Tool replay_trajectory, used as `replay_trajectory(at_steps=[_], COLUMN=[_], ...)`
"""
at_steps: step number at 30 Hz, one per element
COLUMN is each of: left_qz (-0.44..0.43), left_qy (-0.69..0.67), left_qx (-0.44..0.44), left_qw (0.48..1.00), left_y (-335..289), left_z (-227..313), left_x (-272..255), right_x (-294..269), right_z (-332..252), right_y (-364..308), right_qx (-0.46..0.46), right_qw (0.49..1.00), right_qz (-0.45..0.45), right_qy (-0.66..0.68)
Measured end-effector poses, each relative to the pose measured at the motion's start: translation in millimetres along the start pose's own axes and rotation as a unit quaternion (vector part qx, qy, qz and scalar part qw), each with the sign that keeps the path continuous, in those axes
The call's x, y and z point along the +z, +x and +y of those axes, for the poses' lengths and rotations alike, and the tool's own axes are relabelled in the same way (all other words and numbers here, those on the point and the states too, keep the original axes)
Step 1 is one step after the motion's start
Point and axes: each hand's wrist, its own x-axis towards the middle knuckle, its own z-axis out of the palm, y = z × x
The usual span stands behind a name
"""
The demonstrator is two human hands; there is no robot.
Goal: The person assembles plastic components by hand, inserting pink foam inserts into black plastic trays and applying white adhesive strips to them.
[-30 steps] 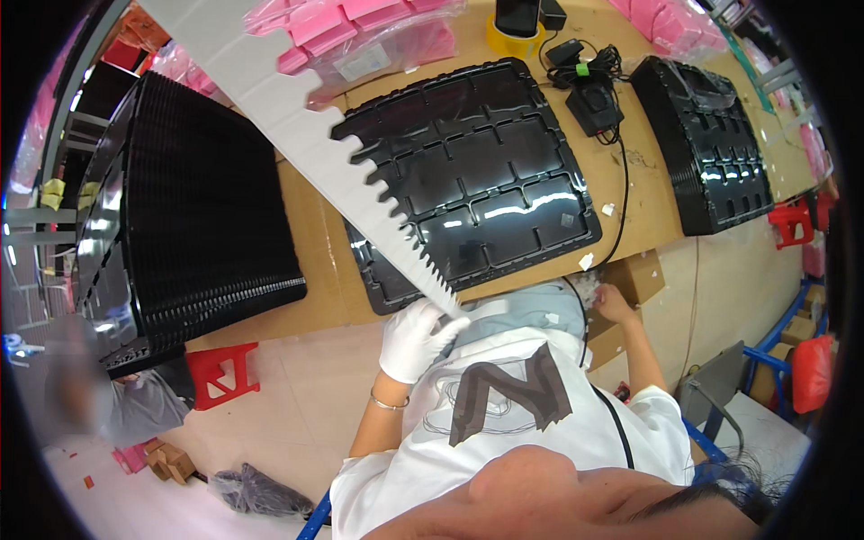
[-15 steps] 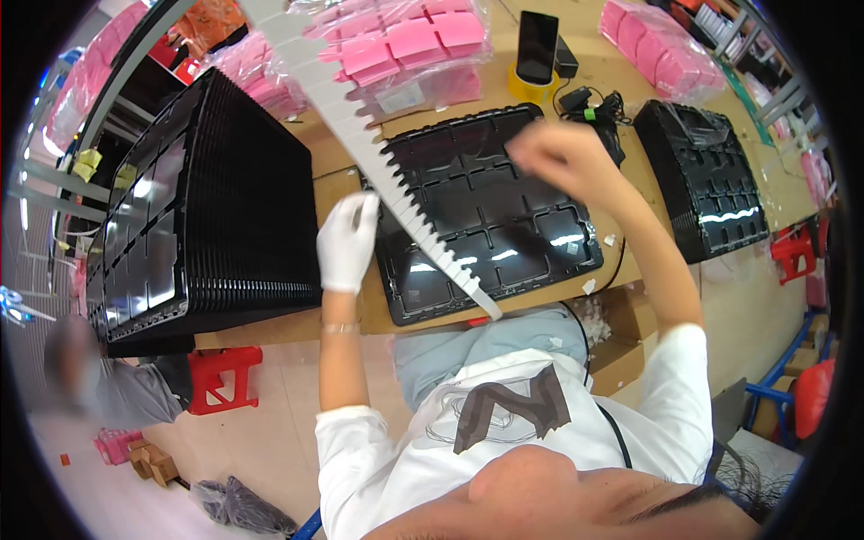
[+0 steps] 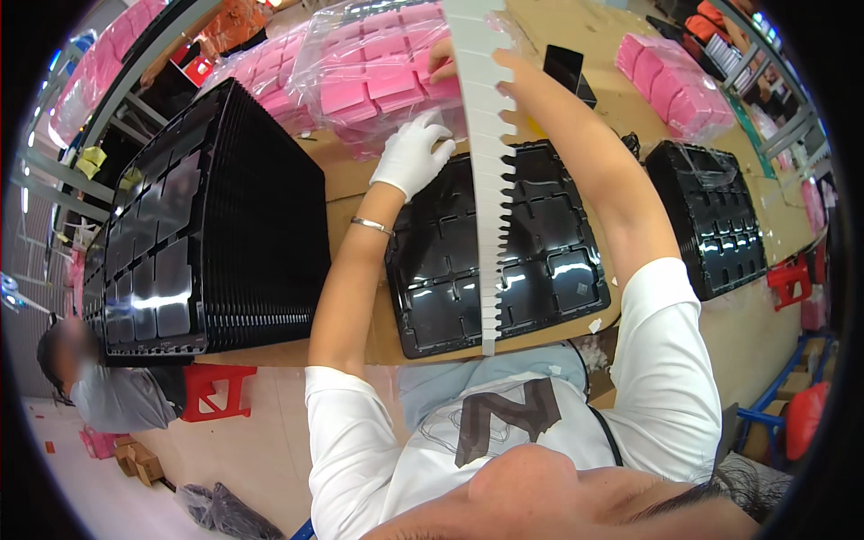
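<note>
My left hand (image 3: 412,160), in a white glove, hovers at the far left corner of a black plastic tray (image 3: 441,301), with its thumb and fingers apart and nothing visible in them. Just beyond it lie pink blocks (image 3: 360,101) in clear plastic film. My bare right hand (image 3: 441,63) reaches over the tray to these blocks, its bent fingertips at their right side. A pale toothed strip (image 3: 489,207) hangs across the view and hides most of that hand, so its grip does not show.
A tall stack of black trays (image 3: 261,216) stands at the left, a lower stack (image 3: 711,220) at the right. Behind the tray are a dark phone (image 3: 563,65) and, further right, more wrapped pink blocks (image 3: 670,90). Another person (image 3: 117,387) sits at the far left near a red stool (image 3: 216,393).
Both hands have moved away from the tray toward the pink blocks, the right one swinging far and left. The pale strip now hangs nearly upright in the view instead of slanting.
</note>
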Motion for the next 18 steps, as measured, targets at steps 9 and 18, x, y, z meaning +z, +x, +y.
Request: replay_trajectory(at_steps=[9,18], left_qz=[0.117,0.194], left_qy=[-0.145,-0.329], left_qx=[0.096,-0.128], left_qw=[0.978,0.915], left_y=[48,31], left_z=[2,2], left_x=[19,12], right_x=[-10,-49], right_z=[33,-91], right_y=[11,-35], right_qx=[0.065,0.051], right_qw=[0.995,0.887], right_qz=[0.021,0.424], right_qy=[0.069,0.176])
